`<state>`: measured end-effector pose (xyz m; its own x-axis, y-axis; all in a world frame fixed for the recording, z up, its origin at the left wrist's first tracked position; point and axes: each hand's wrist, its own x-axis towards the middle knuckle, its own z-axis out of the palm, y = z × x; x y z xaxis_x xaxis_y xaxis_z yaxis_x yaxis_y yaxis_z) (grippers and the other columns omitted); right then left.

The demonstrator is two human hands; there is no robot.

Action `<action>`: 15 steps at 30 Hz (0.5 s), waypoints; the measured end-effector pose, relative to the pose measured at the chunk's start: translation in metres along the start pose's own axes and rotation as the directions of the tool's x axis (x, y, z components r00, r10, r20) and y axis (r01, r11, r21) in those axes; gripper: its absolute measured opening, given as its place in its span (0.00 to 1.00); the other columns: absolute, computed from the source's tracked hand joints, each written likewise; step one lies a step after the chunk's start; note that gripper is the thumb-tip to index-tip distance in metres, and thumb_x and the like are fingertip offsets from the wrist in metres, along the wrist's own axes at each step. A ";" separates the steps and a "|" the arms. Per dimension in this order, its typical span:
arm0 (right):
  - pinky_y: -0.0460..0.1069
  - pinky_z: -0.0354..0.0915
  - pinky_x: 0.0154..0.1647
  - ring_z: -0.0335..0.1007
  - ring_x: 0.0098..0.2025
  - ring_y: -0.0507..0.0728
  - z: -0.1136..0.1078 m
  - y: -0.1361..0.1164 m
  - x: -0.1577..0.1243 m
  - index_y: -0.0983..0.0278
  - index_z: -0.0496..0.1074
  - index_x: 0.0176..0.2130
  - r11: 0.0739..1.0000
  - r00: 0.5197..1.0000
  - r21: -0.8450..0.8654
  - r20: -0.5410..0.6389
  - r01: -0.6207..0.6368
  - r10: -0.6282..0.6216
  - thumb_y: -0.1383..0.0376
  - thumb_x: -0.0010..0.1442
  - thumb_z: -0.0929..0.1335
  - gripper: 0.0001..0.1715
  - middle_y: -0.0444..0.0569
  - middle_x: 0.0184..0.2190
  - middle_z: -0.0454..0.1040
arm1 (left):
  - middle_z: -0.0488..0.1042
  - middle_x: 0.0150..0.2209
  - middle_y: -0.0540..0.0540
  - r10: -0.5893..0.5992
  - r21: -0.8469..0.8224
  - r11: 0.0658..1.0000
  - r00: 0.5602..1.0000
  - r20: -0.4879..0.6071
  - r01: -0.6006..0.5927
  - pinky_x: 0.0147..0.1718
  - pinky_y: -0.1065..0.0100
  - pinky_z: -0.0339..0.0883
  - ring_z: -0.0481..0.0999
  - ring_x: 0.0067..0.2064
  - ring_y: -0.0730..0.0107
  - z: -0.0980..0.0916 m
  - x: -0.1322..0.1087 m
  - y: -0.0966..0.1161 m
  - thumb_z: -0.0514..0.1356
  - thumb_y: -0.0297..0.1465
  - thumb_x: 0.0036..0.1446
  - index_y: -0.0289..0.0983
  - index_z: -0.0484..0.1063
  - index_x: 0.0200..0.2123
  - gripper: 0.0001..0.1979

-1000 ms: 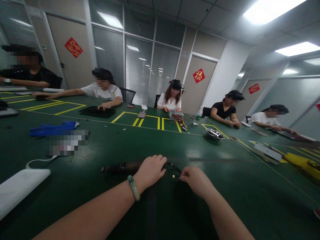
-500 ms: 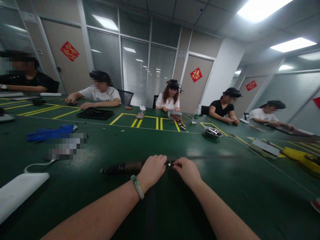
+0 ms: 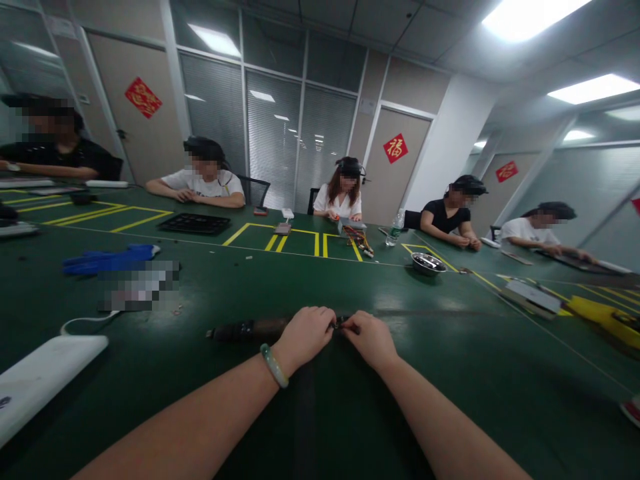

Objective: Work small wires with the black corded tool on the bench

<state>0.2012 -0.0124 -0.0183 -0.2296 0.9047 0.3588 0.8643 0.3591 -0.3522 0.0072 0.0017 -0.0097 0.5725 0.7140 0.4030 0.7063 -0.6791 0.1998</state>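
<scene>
A long dark electric screwdriver (image 3: 263, 329) lies crosswise on the green table, its narrow tip pointing left. My left hand (image 3: 307, 333), with a green bangle on the wrist, is wrapped over the tool's right end. Just beside it, my right hand (image 3: 367, 339) is closed in a pinch at that same end. The fingertips of both hands almost meet there. Whatever small part sits between the right fingers is mostly hidden.
To the left lie a white power bank (image 3: 47, 383) with a cable, a blue glove (image 3: 110, 259) and a blurred-out device. A metal bowl (image 3: 428, 264), a water bottle (image 3: 395, 230) and a black tray (image 3: 194, 224) stand farther off. Several people sit across the table.
My right hand has moved slightly left, closer to my left hand, and the small shiny part between them is now mostly covered. A person across has drawn their hands together.
</scene>
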 end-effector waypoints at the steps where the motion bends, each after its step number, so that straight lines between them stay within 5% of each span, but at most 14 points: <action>1: 0.46 0.61 0.36 0.68 0.34 0.52 0.000 0.000 0.000 0.58 0.75 0.33 1.000 1.000 0.014 -0.004 0.007 -0.007 0.65 0.56 0.69 0.03 0.43 0.33 0.73 | 0.72 0.37 0.48 0.002 -0.005 1.000 1.000 -0.002 -0.002 0.41 0.63 0.63 0.71 0.40 0.64 0.000 0.000 0.000 0.56 0.28 0.59 0.38 0.69 0.38 0.04; 15: 0.47 0.62 0.35 0.68 0.32 0.52 0.007 0.010 0.008 0.59 0.74 0.31 0.990 0.989 0.011 -0.057 0.140 -0.139 0.64 0.57 0.69 0.03 0.43 0.31 0.73 | 0.73 0.37 0.47 -0.015 0.004 1.000 1.000 0.025 0.015 0.41 0.62 0.64 0.72 0.40 0.64 -0.004 0.002 0.003 0.55 0.30 0.60 0.37 0.70 0.36 0.05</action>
<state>0.2045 0.0002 -0.0244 -0.3220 0.8314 0.4529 0.8185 0.4848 -0.3082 0.0081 0.0004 -0.0047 0.5718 0.7284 0.3774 0.7168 -0.6674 0.2020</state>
